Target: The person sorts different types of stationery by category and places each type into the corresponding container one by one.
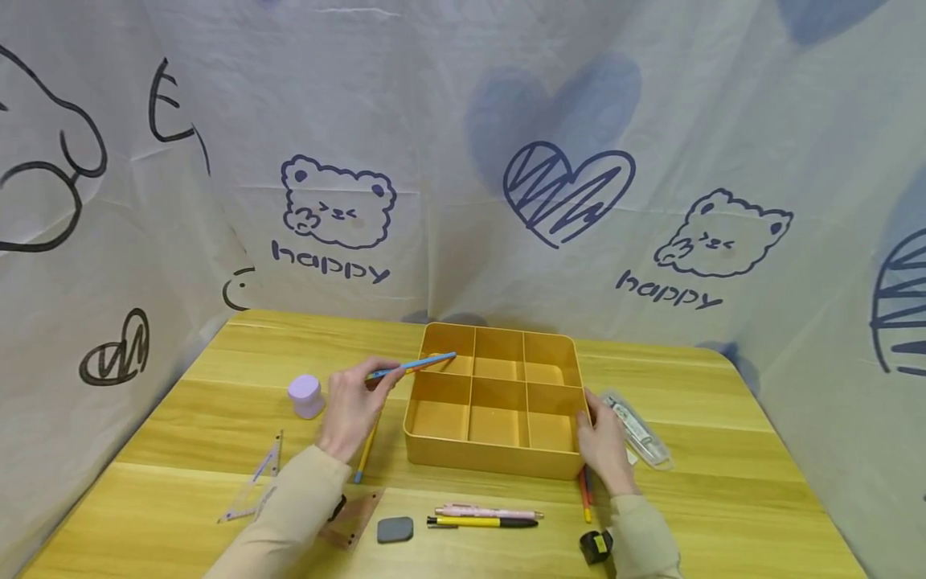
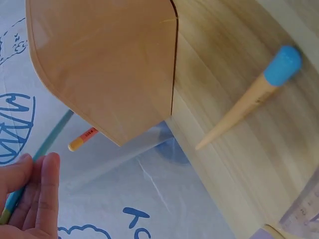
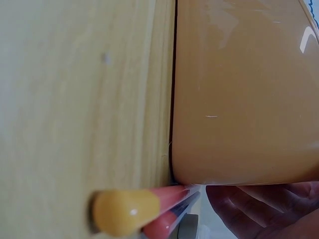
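Pinching 1 blue pencil [image 1: 432, 361] in the left hand [image 1: 358, 404], right hand [image 1: 604, 444] gripping the 6-compartment box [image 1: 492, 458].

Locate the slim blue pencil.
In the head view, the blue pencil is left of centre, pinched in the left hand, its far end above the back-left compartment of the yellow divided box.

A: What sort of place is it?
B: A screened-off desktop workspace; whether in a home or studio cannot be told. Pale, bear-printed sheets [image 1: 448, 201] hang from nine o'clock through twelve to three.
A: What suggests desk work?
B: A wood-grain table [image 1: 723, 482] at six o'clock, bearing pens [image 1: 477, 523] and a compartmented tray [image 1: 492, 458].
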Available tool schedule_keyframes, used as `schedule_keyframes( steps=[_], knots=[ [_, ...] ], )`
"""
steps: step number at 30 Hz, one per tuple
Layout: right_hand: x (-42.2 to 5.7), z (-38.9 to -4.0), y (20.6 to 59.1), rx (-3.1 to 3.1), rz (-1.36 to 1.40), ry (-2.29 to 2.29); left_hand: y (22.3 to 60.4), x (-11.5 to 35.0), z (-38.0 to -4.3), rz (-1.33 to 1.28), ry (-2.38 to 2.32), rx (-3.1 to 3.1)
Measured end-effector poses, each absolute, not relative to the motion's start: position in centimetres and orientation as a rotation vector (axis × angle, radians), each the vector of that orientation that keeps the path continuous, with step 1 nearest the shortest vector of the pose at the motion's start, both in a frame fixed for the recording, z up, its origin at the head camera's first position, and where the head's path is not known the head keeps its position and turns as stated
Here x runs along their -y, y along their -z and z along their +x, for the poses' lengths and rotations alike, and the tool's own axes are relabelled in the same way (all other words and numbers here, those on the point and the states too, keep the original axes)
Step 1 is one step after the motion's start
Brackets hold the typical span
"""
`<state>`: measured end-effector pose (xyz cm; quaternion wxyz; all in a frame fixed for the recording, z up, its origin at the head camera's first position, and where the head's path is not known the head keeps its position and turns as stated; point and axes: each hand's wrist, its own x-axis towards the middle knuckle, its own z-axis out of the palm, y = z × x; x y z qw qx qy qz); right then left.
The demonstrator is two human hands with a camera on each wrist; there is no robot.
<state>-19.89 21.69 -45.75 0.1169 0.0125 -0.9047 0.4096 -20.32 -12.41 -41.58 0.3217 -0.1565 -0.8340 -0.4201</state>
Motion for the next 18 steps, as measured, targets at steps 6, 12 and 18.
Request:
schedule_keyframes(
  steps=[6, 12, 18],
  knots=[
    [-21.8, -20.1, 45.9, 2.653, 0.031, -1.194, 41.4, 11.6, -20.9, -0.509, 0.937, 2.286],
    [-21.7, -20.1, 45.9, 2.655, 0.038, -1.220, 40.9, 10.9, -21.1, -0.530, 0.643, 2.352],
    [-21.7, -20.0, 45.8, 2.653, 0.041, -1.222, 41.1, 10.5, -21.9, -0.572, 0.545, 2.404]
  ],
)
